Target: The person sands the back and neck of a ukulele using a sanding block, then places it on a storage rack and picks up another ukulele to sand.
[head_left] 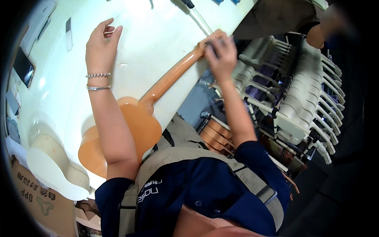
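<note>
A glossy orange-brown ukulele (149, 125) lies back up on the white table, its neck slanting away to the upper right. My right hand (222, 55), slightly blurred, is closed over the headstock at the far end of the neck; something dark shows under its fingers, too unclear to name. My left hand (103, 41) is raised to the left of the neck, with bent fingers and the thumb apart, and I see nothing held in it. Two silver bracelets circle that wrist. The left forearm crosses above the ukulele's body and hides part of it.
A white ukulele-shaped body (57, 170) sits at the table's lower left, above a cardboard box (41, 197). A phone (24, 67) lies at the left edge. Racks of white instruments (296, 106) stand at right, with another person (316, 35) beyond. A cable tool (189, 4) is at the top.
</note>
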Motion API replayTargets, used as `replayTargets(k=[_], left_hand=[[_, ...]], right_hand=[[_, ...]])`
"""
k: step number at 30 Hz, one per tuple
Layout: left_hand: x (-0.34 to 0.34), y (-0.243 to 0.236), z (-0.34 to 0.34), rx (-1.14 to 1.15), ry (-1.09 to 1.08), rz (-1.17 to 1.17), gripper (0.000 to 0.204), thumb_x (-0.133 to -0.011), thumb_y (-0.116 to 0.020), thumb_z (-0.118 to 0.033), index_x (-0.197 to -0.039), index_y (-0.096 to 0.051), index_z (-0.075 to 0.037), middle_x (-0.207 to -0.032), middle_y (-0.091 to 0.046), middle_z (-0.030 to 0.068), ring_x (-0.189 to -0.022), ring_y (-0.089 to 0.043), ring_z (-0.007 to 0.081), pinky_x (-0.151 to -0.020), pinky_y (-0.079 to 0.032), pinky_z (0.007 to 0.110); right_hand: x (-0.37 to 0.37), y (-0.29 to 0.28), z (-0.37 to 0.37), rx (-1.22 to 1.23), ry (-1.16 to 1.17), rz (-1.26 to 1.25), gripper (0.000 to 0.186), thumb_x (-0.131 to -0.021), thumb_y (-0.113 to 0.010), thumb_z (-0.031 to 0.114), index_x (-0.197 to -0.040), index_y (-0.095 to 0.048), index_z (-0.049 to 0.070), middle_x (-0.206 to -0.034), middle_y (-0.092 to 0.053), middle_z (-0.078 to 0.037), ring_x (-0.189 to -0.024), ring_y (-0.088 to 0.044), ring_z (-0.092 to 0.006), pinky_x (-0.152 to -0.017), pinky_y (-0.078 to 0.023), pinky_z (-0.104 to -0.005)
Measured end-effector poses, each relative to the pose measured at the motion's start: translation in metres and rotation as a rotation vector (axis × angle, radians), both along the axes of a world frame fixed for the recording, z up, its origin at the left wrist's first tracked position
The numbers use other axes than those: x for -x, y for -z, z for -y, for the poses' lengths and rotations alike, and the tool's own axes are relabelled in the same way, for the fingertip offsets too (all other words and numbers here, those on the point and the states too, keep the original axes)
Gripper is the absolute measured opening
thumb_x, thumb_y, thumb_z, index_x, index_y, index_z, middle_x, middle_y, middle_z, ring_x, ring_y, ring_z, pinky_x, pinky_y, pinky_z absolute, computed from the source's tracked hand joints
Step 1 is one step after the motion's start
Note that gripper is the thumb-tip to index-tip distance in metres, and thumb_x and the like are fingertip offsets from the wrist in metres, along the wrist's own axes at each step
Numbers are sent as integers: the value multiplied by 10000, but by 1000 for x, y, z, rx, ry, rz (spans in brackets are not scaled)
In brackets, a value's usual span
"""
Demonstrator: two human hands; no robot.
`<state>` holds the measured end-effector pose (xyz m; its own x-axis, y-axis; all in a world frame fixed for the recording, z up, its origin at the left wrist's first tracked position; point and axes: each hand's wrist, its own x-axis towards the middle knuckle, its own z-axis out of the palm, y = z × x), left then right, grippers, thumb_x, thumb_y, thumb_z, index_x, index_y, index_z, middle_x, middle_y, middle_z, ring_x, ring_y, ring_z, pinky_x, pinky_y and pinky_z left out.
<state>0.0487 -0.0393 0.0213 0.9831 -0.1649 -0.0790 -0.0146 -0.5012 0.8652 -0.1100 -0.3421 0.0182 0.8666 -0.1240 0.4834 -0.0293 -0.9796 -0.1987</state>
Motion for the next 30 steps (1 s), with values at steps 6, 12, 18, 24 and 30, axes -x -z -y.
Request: replayTargets(k=[6, 12, 18, 24, 30], left_hand=[[1, -2, 4, -21, 23, -4, 407, -856, -638, -286, -1182, -589, -47, -965, -641, 61, -879, -595, 138, -810, -466, 269], [5, -4, 6, -44, 44, -52, 410, -849, -643, -284, -1179, -589, -45, -966, -644, 75, -882, -601, 145, -815, -469, 271], [1, 8, 5, -66, 74, -10, 424, -851, -641, -285, -1188, -580, -35, -970, -647, 82, -889, -606, 149, -805, -475, 266], [4, -3, 11, -87, 78, -32, 405, -854, -639, -263, -1183, -583, -33, -957, -646, 84, -873, -605, 145, -798, -479, 270], [0, 4, 10, -118, 89, -7, 414, -849, -646, -271, -1188, -582, -41, -936, -644, 90, -860, -606, 148, -778, -486, 265]], right_hand=[[-14, 6, 21, 136, 217, 112, 313, -746, -670, 273, -1039, -694, 165, -1182, -584, -158, -1100, -541, -362, -934, -421, -435], [-19, -1, 27, -10, 138, 74, 311, -736, -683, 260, -1023, -694, 141, -1169, -588, -173, -1097, -537, -388, -966, -408, -443], [0, 14, -28, 7, 191, 124, 311, -743, -679, 261, -1033, -692, 148, -1202, -571, -179, -1107, -513, -433, -991, -388, -467], [-29, -6, 34, -116, 303, 142, 333, -757, -667, 255, -1028, -689, 64, -1138, -591, -251, -1115, -542, -375, -975, -389, -431], [3, 17, -53, 44, 162, 10, 301, -730, -695, 264, -1026, -696, 209, -1265, -552, -90, -1164, -496, -395, -910, -445, -432]])
